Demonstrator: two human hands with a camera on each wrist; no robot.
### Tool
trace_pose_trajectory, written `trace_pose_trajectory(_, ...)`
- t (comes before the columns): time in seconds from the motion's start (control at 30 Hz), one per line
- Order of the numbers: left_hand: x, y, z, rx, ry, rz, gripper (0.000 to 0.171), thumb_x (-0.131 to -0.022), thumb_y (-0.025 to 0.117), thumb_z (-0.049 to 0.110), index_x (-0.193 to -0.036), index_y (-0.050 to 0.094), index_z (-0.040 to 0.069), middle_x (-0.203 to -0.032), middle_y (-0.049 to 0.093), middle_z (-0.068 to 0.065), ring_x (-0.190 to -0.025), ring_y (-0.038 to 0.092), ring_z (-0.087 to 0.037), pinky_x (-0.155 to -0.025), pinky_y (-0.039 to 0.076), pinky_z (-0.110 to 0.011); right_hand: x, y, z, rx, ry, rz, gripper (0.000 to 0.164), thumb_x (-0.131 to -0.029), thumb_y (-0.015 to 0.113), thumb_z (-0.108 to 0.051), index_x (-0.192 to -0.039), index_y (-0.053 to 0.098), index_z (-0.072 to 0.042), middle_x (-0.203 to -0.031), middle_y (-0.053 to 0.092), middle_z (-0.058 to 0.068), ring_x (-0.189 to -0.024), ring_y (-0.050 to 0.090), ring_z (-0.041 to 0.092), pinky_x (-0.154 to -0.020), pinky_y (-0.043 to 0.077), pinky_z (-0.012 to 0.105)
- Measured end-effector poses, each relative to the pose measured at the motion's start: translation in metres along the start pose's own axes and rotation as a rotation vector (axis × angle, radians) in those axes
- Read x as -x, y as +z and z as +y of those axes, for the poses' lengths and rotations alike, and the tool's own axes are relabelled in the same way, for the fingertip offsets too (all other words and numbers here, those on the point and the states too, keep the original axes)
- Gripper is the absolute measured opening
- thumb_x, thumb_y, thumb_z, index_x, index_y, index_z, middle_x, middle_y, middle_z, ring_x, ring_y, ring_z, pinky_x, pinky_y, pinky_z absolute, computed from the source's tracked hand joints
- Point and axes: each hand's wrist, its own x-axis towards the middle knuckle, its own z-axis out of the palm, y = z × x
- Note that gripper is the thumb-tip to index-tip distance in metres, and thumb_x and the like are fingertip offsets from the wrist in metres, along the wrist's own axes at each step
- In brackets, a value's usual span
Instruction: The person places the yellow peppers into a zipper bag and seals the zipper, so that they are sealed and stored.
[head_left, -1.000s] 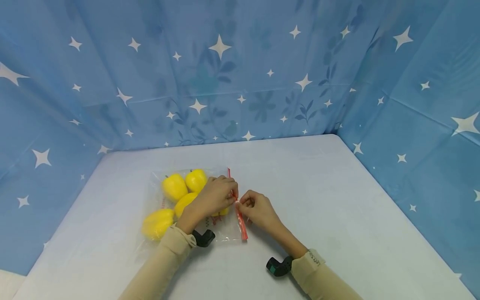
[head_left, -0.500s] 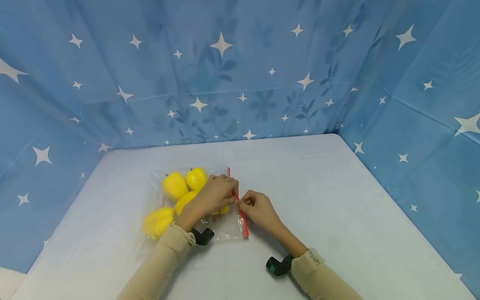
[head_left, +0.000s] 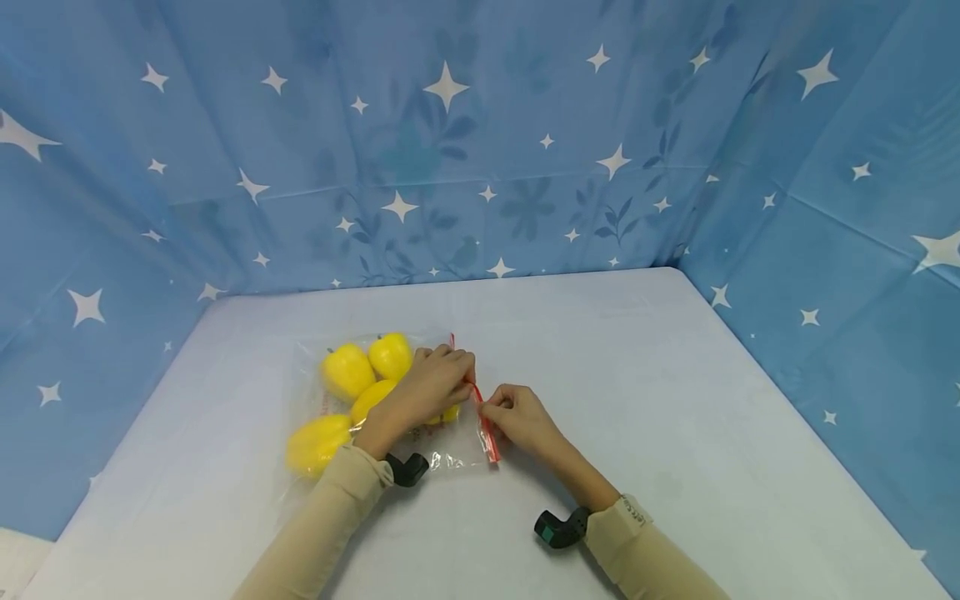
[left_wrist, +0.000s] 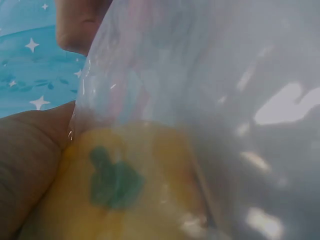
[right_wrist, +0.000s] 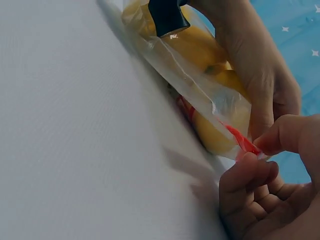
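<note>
A clear zip bag [head_left: 450,450] with a red zip strip [head_left: 489,437] along its right edge lies on the white table. Several yellow fruit- or pepper-like pieces are inside, among them a ribbed one [head_left: 317,446] and two rounded ones with short stems, such as this piece [head_left: 347,371]. My left hand [head_left: 431,383] reaches over the bag and pinches the strip near its middle, hiding part of the contents. Just below and to the right, my right hand [head_left: 525,421] pinches the same strip between thumb and finger [right_wrist: 245,170]. A yellow piece with a green stem [left_wrist: 115,180] shows close through the plastic.
The white table [head_left: 675,417] extends right and in front of the bag. Blue curtains [head_left: 480,150] with white stars stand behind and at both sides. A black wrist device [head_left: 561,529] is on the right wrist, another [head_left: 407,469] on the left.
The strip's near end has shifted slightly away from me and to the right. The gap between the hands has widened a little, and both still pinch the strip.
</note>
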Motion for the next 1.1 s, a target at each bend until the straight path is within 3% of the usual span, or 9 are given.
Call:
trace_pose_trajectory(0.13,0.000,0.000,0.000,0.002,0.002,0.007,0.008,-0.099,0.068,0.018,-0.095,0.061,0.020,-0.092,0.064,0.006,-0.098,0.055,-0.020,-0.090,0.041,-0.043,0.003,0.001,-0.002,-0.126,0.079,-0.032,0.020,-0.097,0.063,-0.013,-0.080,0.056,-0.004,-0.060,0.045,-0.001,-0.052,0.041,0.012,-0.050,0.038,0.024)
trace_pose_trajectory(0.33,0.000,-0.003,0.001,-0.017,0.034,0.003,0.008,-0.098,0.065,0.015,-0.097,0.069,0.022,-0.097,0.068,0.005,-0.099,0.056,-0.023,-0.091,0.043,-0.047,0.002,-0.002,-0.002,-0.149,0.116,-0.081,0.017,-0.096,0.063,-0.015,-0.084,0.062,-0.004,-0.065,0.052,-0.001,-0.053,0.049,0.010,-0.052,0.045,0.023)
trace_pose_trajectory(0.5,-0.004,-0.009,0.005,-0.088,0.048,-0.145,0.030,-0.097,0.053,0.015,-0.106,0.077,0.030,-0.113,0.071,0.007,-0.116,0.056,-0.025,-0.106,0.039,-0.058,0.000,-0.005,0.001,-0.138,0.099,-0.127,0.019,-0.098,0.059,-0.015,-0.089,0.066,0.000,-0.065,0.052,0.000,-0.052,0.050,0.011,-0.053,0.047,0.023)
trace_pose_trajectory(0.6,-0.010,-0.014,0.008,-0.109,0.042,-0.248,0.028,-0.091,0.054,0.014,-0.102,0.075,0.030,-0.103,0.069,0.008,-0.111,0.056,-0.022,-0.109,0.037,-0.058,-0.001,-0.007,0.002,-0.138,0.096,-0.136,0.019,-0.098,0.058,-0.015,-0.092,0.066,0.001,-0.065,0.052,-0.001,-0.052,0.051,0.010,-0.053,0.047,0.022)
trace_pose_trajectory(0.77,-0.021,-0.020,0.011,-0.037,0.030,-0.378,0.017,-0.086,0.061,0.012,-0.093,0.071,0.025,-0.083,0.063,0.009,-0.095,0.055,-0.017,-0.111,0.032,-0.057,0.000,-0.008,0.003,-0.148,0.088,-0.136,0.018,-0.098,0.058,-0.014,-0.095,0.067,0.002,-0.067,0.053,-0.001,-0.053,0.052,0.010,-0.053,0.049,0.022)
trace_pose_trajectory(0.9,-0.025,-0.023,0.011,-0.013,0.029,-0.433,0.010,-0.090,0.064,0.014,-0.093,0.069,0.022,-0.082,0.062,0.008,-0.091,0.055,-0.016,-0.109,0.032,-0.055,0.000,-0.008,0.004,-0.152,0.068,-0.124,0.019,-0.099,0.060,-0.014,-0.098,0.067,0.004,-0.068,0.054,0.000,-0.055,0.052,0.010,-0.054,0.048,0.022)
trace_pose_trajectory(1.1,-0.025,-0.021,0.010,-0.033,0.015,-0.452,0.012,-0.089,0.066,0.013,-0.098,0.069,0.020,-0.083,0.062,0.007,-0.089,0.055,-0.015,-0.106,0.033,-0.052,-0.002,-0.004,0.004,-0.159,0.060,-0.085,0.019,-0.101,0.061,-0.014,-0.100,0.069,0.004,-0.068,0.056,-0.002,-0.059,0.052,0.010,-0.053,0.046,0.022)
